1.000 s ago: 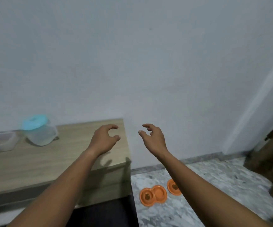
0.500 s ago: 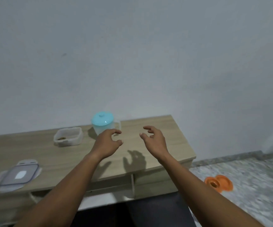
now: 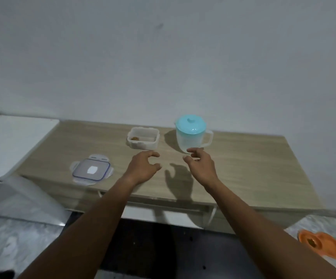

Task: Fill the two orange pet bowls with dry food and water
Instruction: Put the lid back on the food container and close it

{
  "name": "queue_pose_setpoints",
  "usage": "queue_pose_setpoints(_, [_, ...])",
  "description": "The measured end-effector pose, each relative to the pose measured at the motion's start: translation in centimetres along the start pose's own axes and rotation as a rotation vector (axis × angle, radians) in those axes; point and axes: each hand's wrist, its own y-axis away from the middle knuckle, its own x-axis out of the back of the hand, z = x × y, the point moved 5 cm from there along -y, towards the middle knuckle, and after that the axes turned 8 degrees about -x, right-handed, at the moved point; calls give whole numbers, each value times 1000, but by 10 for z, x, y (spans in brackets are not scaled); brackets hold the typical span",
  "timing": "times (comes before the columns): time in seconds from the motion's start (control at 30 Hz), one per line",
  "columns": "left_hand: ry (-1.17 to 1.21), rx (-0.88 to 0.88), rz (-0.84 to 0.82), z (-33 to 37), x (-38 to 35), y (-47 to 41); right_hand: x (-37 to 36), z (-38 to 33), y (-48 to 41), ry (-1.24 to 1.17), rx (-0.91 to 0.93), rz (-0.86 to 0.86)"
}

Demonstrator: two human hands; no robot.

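Observation:
A clear plastic jug (image 3: 192, 137) with a light blue lid stands at the back of the wooden table (image 3: 253, 168). Left of it sits an open clear food container (image 3: 143, 139) with a little brown dry food in one corner. Its lid (image 3: 91, 171) lies flat further left. My left hand (image 3: 143, 168) and my right hand (image 3: 200, 166) hover over the table with fingers curled and apart, holding nothing. My right hand's fingertips are just in front of the jug. An orange double pet bowl (image 3: 322, 245) lies on the floor at the lower right, with dry food in one cup.
A white appliance top (image 3: 12, 141) adjoins the table's left end. A plain wall rises behind the table. Marble floor (image 3: 12, 238) shows at the lower left and lower right, with a dark gap under the table.
The view has swung left, so the table, jug and container now sit in the centre and the orange bowl slid to the lower right. Both hands have come closer to the jug.

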Motion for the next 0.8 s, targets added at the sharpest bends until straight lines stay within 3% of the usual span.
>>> queue_pose_setpoints(0.37, [47, 86, -71, -149, 91, -36, -168, -30, -19, 86, -94, -67])
queue_pose_setpoints(0.6, [-50, 210, -24, -258, 155, -66, -291, -44, -33, 167, -232, -142])
queue_pose_setpoints(0.8, [-190, 310, -82, -317, 180, -68, -340, -39, -36, 304, -325, -86])
